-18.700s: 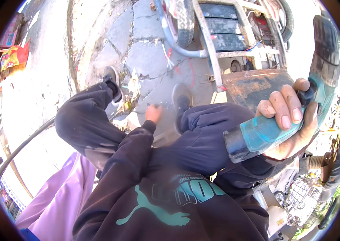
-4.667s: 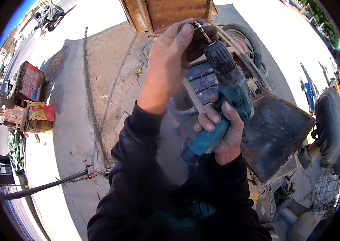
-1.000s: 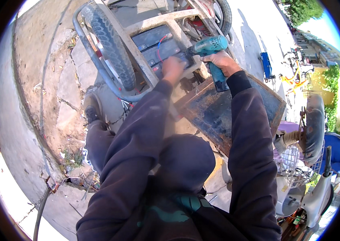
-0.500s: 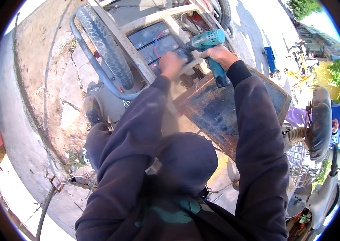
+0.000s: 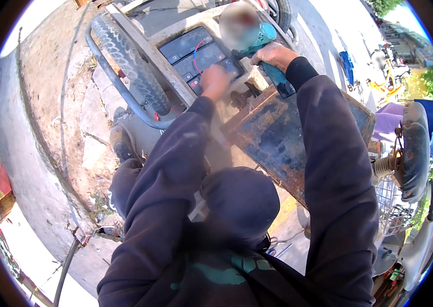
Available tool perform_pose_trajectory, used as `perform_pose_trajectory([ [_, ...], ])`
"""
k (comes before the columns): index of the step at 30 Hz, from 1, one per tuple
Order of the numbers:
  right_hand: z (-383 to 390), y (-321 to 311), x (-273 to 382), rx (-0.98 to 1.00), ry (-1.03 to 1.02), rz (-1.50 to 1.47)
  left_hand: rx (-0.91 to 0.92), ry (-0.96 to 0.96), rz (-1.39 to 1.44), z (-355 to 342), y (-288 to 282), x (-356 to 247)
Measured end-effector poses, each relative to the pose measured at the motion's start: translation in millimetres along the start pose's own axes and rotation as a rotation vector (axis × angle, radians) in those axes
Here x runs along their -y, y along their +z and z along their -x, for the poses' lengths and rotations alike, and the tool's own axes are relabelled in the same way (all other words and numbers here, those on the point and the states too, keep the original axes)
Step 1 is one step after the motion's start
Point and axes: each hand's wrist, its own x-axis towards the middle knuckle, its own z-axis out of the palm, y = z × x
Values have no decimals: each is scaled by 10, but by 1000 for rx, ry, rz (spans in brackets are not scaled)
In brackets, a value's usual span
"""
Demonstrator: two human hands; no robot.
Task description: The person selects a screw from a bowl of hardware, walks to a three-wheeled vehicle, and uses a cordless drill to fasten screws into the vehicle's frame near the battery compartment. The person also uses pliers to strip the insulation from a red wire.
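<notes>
Right hand [image 5: 277,53] still wrapped around teal drill [image 5: 266,48] over the batteries [image 5: 196,53]; left hand [image 5: 216,82] has slid lower, fingers curled, whether it grips anything is unclear. Drill's nose blurred, bit hidden.

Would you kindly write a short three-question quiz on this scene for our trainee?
1. True or false: the right hand holds the teal power drill.
2. Where is the left hand? A) on the tyre B) at the black batteries C) on the scooter seat
3. Fill in: the metal panel below the drill looks ____.

Key: 1 true; 2 B; 3 rusty.
</notes>
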Motion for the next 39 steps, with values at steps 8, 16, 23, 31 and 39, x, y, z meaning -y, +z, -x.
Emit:
perform_pose_trajectory([
  [8, 61, -26, 10, -9, -70, 52, 58, 13, 42, 59, -36, -23],
  [16, 7, -5, 53, -16, -61, 133, 11, 74, -3, 61, 42, 29],
  [23, 87, -38, 65, 19, -84, 167, -5, 70, 12, 110, 37, 7],
  [31, -13, -32, 140, 3, -116, 308, -147, 229, -150, 314, 259, -5],
  [39, -174, -76, 26, -14, -156, 338, -271, 466, -161, 442, 328, 59],
])
